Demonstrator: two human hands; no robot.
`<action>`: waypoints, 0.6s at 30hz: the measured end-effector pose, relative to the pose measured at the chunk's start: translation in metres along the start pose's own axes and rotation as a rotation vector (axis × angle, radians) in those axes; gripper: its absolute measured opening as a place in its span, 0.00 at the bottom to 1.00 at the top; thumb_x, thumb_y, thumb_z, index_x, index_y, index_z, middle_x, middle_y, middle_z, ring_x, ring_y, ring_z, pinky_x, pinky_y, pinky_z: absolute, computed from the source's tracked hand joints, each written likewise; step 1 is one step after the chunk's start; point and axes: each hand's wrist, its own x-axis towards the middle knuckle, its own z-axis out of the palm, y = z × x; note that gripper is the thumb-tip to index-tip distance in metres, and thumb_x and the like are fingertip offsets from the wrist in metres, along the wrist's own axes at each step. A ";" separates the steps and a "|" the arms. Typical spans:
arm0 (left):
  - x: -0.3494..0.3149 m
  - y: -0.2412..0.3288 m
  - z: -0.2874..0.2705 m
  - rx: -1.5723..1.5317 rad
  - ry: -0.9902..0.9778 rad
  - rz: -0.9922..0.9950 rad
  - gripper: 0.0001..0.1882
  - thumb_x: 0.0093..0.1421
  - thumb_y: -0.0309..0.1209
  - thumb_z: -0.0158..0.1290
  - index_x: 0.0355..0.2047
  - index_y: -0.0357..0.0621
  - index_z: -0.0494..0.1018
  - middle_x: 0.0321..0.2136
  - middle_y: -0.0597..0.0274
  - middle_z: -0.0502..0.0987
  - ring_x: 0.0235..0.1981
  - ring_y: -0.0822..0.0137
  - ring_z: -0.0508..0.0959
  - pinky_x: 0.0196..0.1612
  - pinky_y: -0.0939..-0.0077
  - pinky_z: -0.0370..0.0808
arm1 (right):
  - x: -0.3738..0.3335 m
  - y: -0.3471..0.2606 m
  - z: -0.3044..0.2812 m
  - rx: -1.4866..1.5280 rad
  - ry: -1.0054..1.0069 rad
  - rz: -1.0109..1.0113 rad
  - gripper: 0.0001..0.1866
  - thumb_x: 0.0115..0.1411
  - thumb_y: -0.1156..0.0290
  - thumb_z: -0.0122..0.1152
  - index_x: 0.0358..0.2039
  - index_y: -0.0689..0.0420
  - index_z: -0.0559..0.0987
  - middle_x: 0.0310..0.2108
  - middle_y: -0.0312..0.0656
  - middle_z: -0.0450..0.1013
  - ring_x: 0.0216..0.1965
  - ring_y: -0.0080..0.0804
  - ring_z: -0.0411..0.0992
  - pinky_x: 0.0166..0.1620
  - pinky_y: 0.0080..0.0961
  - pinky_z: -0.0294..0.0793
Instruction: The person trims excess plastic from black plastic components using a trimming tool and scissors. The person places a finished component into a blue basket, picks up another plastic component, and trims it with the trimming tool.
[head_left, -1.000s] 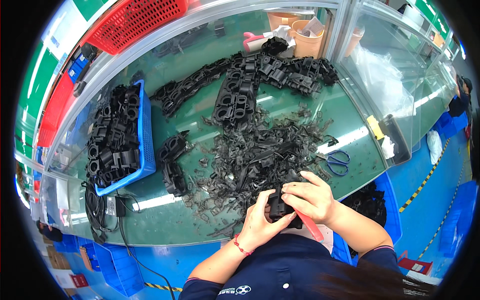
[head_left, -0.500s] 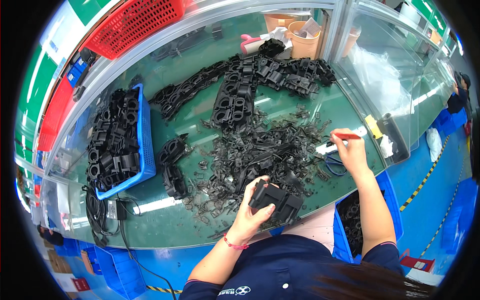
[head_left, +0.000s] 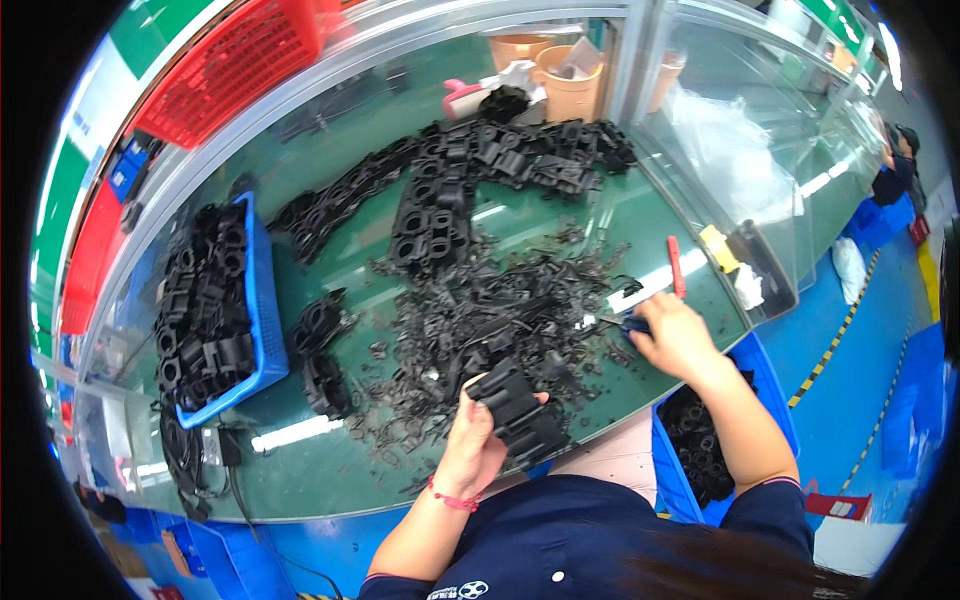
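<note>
My left hand [head_left: 474, 440] grips a black moulded plastic part [head_left: 518, 418] low over the near edge of the table, its ribbed face turned up. To the right, my right hand [head_left: 677, 335] is closed round blue-handled pliers [head_left: 636, 323], their tip pointing left toward a heap of black plastic scraps [head_left: 480, 310]. A slim red-handled tool [head_left: 676, 267] lies on the table just beyond my right hand.
Joined black mouldings [head_left: 432, 215] lie behind the scraps. A blue basket [head_left: 267, 300] at left holds more of them. Two black pieces [head_left: 322, 355] lie beside it. A blue bin [head_left: 680, 470] with black parts stands below the right edge. Orange buckets [head_left: 570, 90] stand at the back.
My right hand has let go of the red-handled tool and taken up the blue-handled pliers, moving nearer. My left hand has turned the black part over.
</note>
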 end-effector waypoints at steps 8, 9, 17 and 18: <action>-0.003 -0.004 -0.003 -0.104 0.014 -0.174 0.34 0.60 0.57 0.32 0.55 0.44 0.56 0.49 0.49 0.67 0.48 0.55 0.71 0.47 0.57 0.73 | -0.004 0.015 0.019 0.003 0.075 -0.060 0.16 0.45 0.78 0.55 0.38 0.62 0.71 0.34 0.47 0.66 0.37 0.45 0.67 0.40 0.37 0.68; -0.004 -0.006 0.000 -0.168 0.015 -0.222 0.36 0.59 0.59 0.28 0.56 0.45 0.55 0.49 0.49 0.67 0.47 0.56 0.71 0.47 0.57 0.73 | -0.003 0.017 0.022 0.051 0.140 -0.063 0.16 0.45 0.80 0.53 0.38 0.63 0.71 0.34 0.49 0.66 0.35 0.46 0.68 0.38 0.37 0.68; -0.018 -0.011 -0.002 0.025 -0.131 -0.282 0.41 0.48 0.30 0.62 0.59 0.44 0.51 0.47 0.53 0.67 0.45 0.60 0.72 0.49 0.58 0.71 | 0.007 0.020 -0.001 0.141 0.232 0.137 0.09 0.48 0.74 0.59 0.31 0.61 0.73 0.23 0.46 0.68 0.29 0.46 0.69 0.51 0.37 0.60; -0.017 -0.008 0.005 0.080 -0.108 -0.258 0.40 0.49 0.23 0.60 0.59 0.44 0.50 0.45 0.53 0.68 0.45 0.60 0.72 0.49 0.60 0.71 | 0.008 0.023 -0.004 0.175 0.215 0.161 0.07 0.51 0.77 0.55 0.32 0.64 0.72 0.23 0.43 0.70 0.26 0.38 0.70 0.50 0.36 0.64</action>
